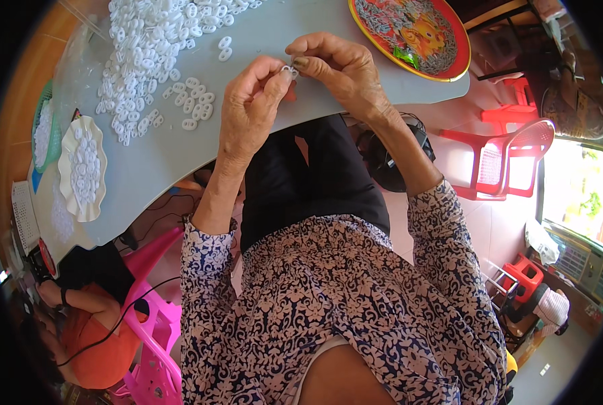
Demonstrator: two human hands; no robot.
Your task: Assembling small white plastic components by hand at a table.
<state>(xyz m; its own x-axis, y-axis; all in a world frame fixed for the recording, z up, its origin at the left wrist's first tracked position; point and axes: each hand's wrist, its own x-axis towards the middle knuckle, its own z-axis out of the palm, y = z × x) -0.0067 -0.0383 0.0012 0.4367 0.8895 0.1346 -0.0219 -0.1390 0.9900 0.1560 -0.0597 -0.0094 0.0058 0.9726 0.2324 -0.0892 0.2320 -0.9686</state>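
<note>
Over the near edge of the grey table (247, 27), my left hand (251, 108) pinches a small white plastic piece (290, 69) between thumb and fingertips. My right hand (349, 77) meets it there, thumb and forefinger closed together at the piece; whatever they grip is too small to make out. Left of my hands lie several loose white two-holed oval pieces (189, 124), with a large heap of the same kind (139, 50) behind them. To the right, a round red tray (465, 50) with a yellow rim holds many small grey metal-looking parts (443, 57).
A white scalloped dish (68, 169) with white pieces and a green basket (39, 162) stand at the table's left. A green wrapper (405, 58) lies in the tray. A person in orange (102, 337) sits lower left by a pink chair (156, 337). Red chairs (490, 162) stand right.
</note>
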